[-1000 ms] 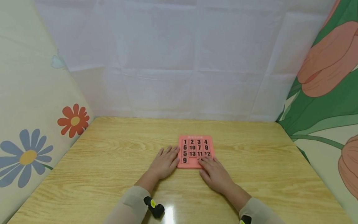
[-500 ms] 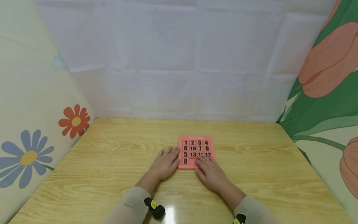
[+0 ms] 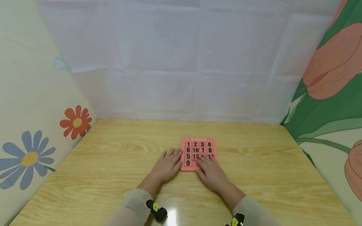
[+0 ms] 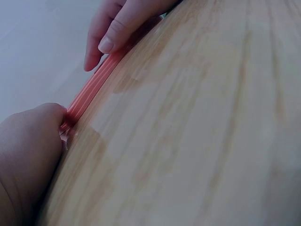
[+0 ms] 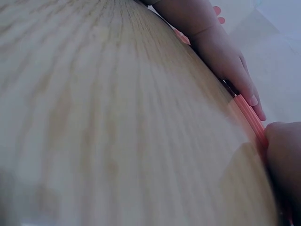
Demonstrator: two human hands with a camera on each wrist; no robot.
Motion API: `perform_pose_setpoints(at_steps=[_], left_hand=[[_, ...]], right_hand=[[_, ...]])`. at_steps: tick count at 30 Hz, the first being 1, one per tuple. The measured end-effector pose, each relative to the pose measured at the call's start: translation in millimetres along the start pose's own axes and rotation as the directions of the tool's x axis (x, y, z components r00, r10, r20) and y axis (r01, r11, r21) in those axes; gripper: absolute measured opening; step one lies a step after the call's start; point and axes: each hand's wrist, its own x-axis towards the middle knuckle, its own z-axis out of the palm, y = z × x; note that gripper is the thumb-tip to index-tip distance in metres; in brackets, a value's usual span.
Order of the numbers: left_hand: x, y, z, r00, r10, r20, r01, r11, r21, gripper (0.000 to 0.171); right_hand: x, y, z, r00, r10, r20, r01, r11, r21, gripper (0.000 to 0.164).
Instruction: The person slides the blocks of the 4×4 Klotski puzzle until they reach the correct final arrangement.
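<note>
Wood-grain table (image 3: pixel 113 175); white sheet (image 3: pixel 158 62) at twelve o'clock. One pink number-tile board (image 3: pixel 209 139), flat on the table between the hands — probably light, stiff, smooth; best steadied by its side rims. Left hand (image 3: pixel 167 166): fingers extended, at the board's eight-o'clock edge. Right hand (image 3: pixel 212 175): fingers extended over the lower tiles (image 3: pixel 194 156) from five o'clock — farther toward nine than one second ago.

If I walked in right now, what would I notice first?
Probably the pink number puzzle near the middle of the table, with the left grip at its left edge and the right grip over its lower right part. Next, maybe the big printed tulip on the right, or the blue flower and red flower on the left.
</note>
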Motion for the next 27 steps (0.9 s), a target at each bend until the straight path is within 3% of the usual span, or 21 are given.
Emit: perform_pose_setpoints(at_steps=[27], left_hand=[[0.0,-0.8,1.2,1.000,0.001,-0.009,-0.001,1.000,0.001,0.055]], right_hand=[[8.0,-5.1,3.3,0.998,0.027,0.058,-0.026,1.000,-0.017,0.054]])
